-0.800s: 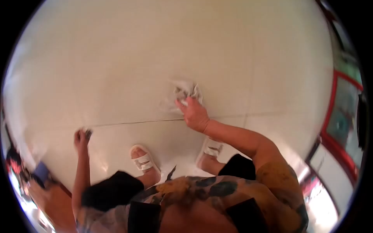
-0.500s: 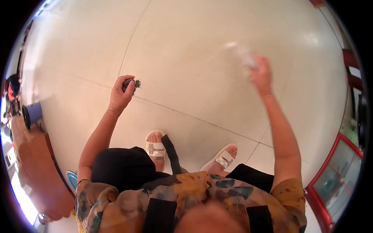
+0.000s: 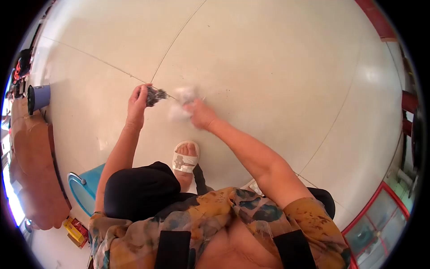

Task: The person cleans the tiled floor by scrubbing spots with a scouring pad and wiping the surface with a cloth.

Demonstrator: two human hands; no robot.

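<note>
My left hand is closed on a dark grey, fuzzy clump whose ragged end sticks out to the right of the fingers. Just to its right, my right hand grips a whitish wad, smeared by motion; whether it is paper or cloth I cannot tell. The wad is low over the pale tiled floor, close beside the clump. A few small dark specks show on the tiles to the right of the wad.
My sandalled foot is below the hands. A teal chair or stool stands near my left arm. Along the left are a brown piece of furniture, a purple bin and a yellow-red box. A red-framed glass cabinet is at lower right.
My right hand has swept left and toward me with the white wad, from far right to beside the left hand. The left hand keeps its clump, which now shows more. The view has shifted.
</note>
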